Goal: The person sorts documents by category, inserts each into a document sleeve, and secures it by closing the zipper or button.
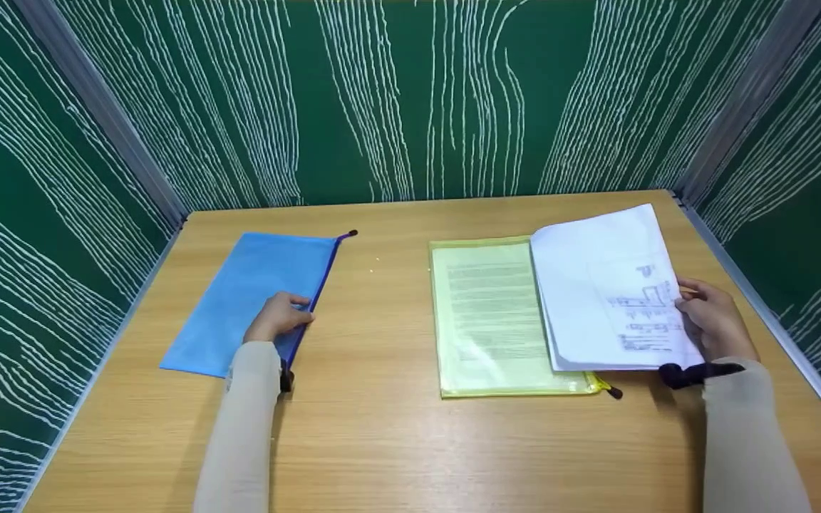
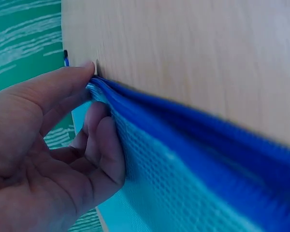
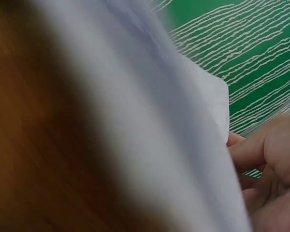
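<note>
On the left side of the table lies a blue mesh zip pouch (image 1: 239, 299). My left hand (image 1: 281, 317) pinches its dark blue zipper edge between thumb and fingers. Close up in the left wrist view, the two zipper edges (image 2: 198, 121) stand apart from each other. My right hand (image 1: 717, 320) grips a stack of white papers (image 1: 589, 285) by the right edge, thumb on top. Faint printing shows on the top sheet. The stack overlaps the right part of a yellow zip pouch (image 1: 482, 385), through which a printed sheet is visible.
The wooden table (image 1: 382, 442) is bounded by green panels (image 1: 410, 100) with white wavy lines at the back and both sides. A few tiny light specks (image 1: 375, 265) lie between the pouches. The yellow pouch's zipper pull (image 1: 614, 392) points toward the front.
</note>
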`<control>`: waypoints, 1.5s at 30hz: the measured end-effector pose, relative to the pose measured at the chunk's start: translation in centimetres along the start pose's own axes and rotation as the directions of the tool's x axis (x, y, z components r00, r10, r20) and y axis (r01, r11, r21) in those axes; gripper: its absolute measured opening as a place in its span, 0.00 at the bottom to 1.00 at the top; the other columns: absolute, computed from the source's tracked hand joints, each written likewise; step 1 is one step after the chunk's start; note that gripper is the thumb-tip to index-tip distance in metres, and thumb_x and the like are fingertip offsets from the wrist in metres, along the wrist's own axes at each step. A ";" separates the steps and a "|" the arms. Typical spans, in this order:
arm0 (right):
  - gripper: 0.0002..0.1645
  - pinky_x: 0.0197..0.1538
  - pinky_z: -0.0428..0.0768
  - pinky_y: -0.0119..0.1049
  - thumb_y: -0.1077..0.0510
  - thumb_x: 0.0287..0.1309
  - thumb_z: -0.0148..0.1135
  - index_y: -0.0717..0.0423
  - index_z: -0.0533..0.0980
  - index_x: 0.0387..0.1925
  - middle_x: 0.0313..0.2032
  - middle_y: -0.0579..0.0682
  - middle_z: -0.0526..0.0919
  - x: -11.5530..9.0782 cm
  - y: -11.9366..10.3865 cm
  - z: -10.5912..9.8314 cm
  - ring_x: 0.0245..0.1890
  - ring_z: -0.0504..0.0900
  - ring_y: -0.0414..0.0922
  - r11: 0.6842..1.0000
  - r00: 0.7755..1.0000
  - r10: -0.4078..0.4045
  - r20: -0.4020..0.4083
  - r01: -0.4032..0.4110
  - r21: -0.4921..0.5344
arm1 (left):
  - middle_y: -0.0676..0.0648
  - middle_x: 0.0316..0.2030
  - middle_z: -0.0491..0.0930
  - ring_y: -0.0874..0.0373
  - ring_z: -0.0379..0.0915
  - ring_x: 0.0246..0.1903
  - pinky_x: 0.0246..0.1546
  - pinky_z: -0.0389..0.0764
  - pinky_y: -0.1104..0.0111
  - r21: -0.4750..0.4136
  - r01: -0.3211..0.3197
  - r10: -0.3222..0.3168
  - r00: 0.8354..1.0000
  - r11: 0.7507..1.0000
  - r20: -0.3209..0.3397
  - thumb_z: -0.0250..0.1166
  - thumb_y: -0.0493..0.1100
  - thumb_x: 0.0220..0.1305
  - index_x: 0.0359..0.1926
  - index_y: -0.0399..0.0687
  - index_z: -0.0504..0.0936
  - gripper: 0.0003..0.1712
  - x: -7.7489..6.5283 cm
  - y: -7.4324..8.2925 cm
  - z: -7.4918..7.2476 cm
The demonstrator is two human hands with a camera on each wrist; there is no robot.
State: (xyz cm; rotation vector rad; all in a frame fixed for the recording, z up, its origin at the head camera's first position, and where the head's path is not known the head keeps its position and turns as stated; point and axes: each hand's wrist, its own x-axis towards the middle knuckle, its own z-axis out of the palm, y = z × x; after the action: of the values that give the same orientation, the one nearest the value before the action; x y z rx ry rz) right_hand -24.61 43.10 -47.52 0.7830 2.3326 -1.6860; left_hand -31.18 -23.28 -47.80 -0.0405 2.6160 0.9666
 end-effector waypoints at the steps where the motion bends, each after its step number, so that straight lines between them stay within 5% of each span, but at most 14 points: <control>1: 0.36 0.43 0.73 0.25 0.62 0.68 0.44 0.51 0.49 0.75 0.46 0.40 0.67 0.0 0.0 0.1 0.43 0.69 0.37 1.000 1.000 -0.006 0.002 0.006 0.005 | 0.36 0.51 0.79 0.57 0.72 0.27 0.35 0.75 0.65 0.003 -0.001 0.001 1.000 1.000 0.000 0.61 0.44 0.65 0.65 0.42 0.71 0.28 0.1 0.1 0.1; 3: 0.36 0.44 0.73 0.26 0.62 0.68 0.43 0.52 0.48 0.75 0.46 0.41 0.67 0.0 -0.2 0.4 0.44 0.69 0.37 1.000 1.000 -0.009 0.007 0.009 0.015 | 0.37 0.50 0.79 0.62 0.62 0.21 0.29 0.69 0.69 -0.002 -0.001 0.001 1.000 1.000 0.003 0.61 0.44 0.65 0.65 0.42 0.71 0.28 0.1 0.3 0.2; 7: 0.35 0.47 0.72 0.28 0.60 0.70 0.42 0.49 0.47 0.76 0.49 0.41 0.66 0.0 -0.4 0.9 0.48 0.67 0.40 0.999 0.999 0.032 0.018 -0.033 0.023 | 0.36 0.59 0.75 0.63 0.70 0.30 0.33 0.72 0.70 -0.007 -0.015 0.015 1.000 1.000 0.010 0.60 0.43 0.67 0.66 0.40 0.70 0.28 0.0 0.7 0.5; 25: 0.32 0.45 0.77 0.30 0.60 0.71 0.39 0.47 0.53 0.74 0.50 0.45 0.71 0.0 -0.7 3.7 0.43 0.76 0.39 0.999 0.999 0.023 0.023 -0.024 0.043 | 0.38 0.48 0.80 0.60 0.78 0.30 0.32 0.81 0.71 -0.150 -0.019 0.025 0.999 0.988 0.035 0.59 0.42 0.67 0.65 0.40 0.70 0.27 1.3 3.3 3.7; 34: 0.34 0.37 0.80 0.28 0.64 0.68 0.43 0.62 0.51 0.73 0.31 0.29 0.77 -0.2 -0.3 4.3 0.33 0.79 0.30 0.981 0.984 -0.160 0.072 0.150 0.124 | 0.41 0.39 0.80 0.62 0.76 0.25 0.31 0.82 0.70 -0.264 -0.072 0.081 0.996 0.962 0.025 0.59 0.38 0.65 0.63 0.36 0.71 0.26 1.5 4.0 5.4; 45: 0.32 0.40 0.79 0.28 0.63 0.69 0.43 0.59 0.53 0.73 0.39 0.37 0.74 -0.6 -1.2 5.7 0.35 0.78 0.31 0.982 0.985 -0.155 0.070 0.146 0.118 | 0.45 0.37 0.79 0.62 0.75 0.26 0.29 0.81 0.73 -0.354 -0.054 0.065 0.998 0.934 0.022 0.62 0.39 0.64 0.64 0.44 0.73 0.26 2.2 5.1 7.3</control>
State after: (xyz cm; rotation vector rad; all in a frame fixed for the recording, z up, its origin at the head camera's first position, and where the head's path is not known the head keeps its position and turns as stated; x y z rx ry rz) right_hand -25.66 37.44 -48.29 0.5576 2.3127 -1.8872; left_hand -31.65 -14.47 -50.49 -0.0338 2.3925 1.4357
